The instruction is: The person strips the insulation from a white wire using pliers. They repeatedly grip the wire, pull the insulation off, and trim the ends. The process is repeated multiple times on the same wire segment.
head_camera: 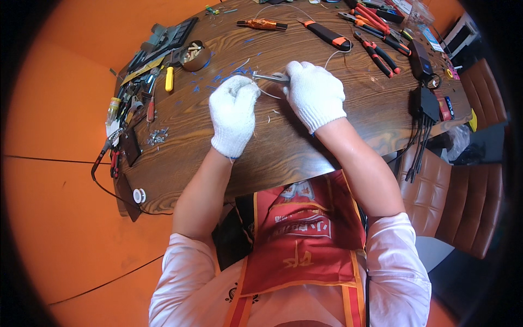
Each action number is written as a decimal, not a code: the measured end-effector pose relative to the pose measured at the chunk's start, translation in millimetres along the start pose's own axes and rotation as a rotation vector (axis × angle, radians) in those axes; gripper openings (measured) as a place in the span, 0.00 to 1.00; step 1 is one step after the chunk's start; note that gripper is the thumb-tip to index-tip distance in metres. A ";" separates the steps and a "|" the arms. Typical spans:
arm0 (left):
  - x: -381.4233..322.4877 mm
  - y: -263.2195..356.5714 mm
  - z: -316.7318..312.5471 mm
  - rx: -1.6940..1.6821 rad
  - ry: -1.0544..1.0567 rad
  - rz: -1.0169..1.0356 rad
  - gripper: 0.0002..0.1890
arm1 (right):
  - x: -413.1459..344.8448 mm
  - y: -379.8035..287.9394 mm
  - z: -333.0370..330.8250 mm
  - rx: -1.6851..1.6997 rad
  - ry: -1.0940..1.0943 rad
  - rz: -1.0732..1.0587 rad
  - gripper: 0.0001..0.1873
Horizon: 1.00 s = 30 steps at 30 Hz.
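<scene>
White knit gloves cover both of my hands. My left hand (235,108) pinches a thin white wire (269,94) between thumb and fingers, close to its end. In my right hand (314,90) is a pair of needle-nose pliers (273,77), jaws pointing left. Their tip lies right at the wire end above my left fingertips; whether the jaws grip it is too small to tell. The wire loops away behind my right hand and past a black-and-orange utility knife (329,36). Blue scraps (216,77) of insulation are strewn on the wood table beyond my left hand.
Several pliers (378,55) lie at the far right, near a black adapter box (425,102) with cables. A round tub (196,56), a yellow-handled tool (169,79) and loose screws (157,136) are on the left. A soldering iron (110,141) rests at the left edge. A copper-coloured wrapped bundle (261,25) lies at the back.
</scene>
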State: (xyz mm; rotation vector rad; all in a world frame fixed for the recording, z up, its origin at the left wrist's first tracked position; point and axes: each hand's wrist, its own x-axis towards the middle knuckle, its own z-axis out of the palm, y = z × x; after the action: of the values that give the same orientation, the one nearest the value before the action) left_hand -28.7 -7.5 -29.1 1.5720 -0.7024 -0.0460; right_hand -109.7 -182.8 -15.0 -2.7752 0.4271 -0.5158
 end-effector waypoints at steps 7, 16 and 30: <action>0.4 -1.9 6.1 0.051 0.050 -0.069 0.05 | 4.5 0.6 6.8 0.020 -0.096 0.052 0.16; -19.4 0.8 28.1 0.079 0.005 0.072 0.05 | 19.8 12.3 13.3 -0.045 -0.101 0.156 0.17; 9.6 -11.7 3.9 -0.010 0.036 -0.081 0.12 | -4.2 13.5 12.5 -0.040 0.182 -0.003 0.12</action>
State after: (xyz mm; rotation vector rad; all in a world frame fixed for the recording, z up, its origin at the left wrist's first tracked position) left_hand -18.0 -15.7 -36.8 1.5878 -0.6092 -0.0812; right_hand -111.8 -190.9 -31.9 -2.7776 0.4773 -0.7724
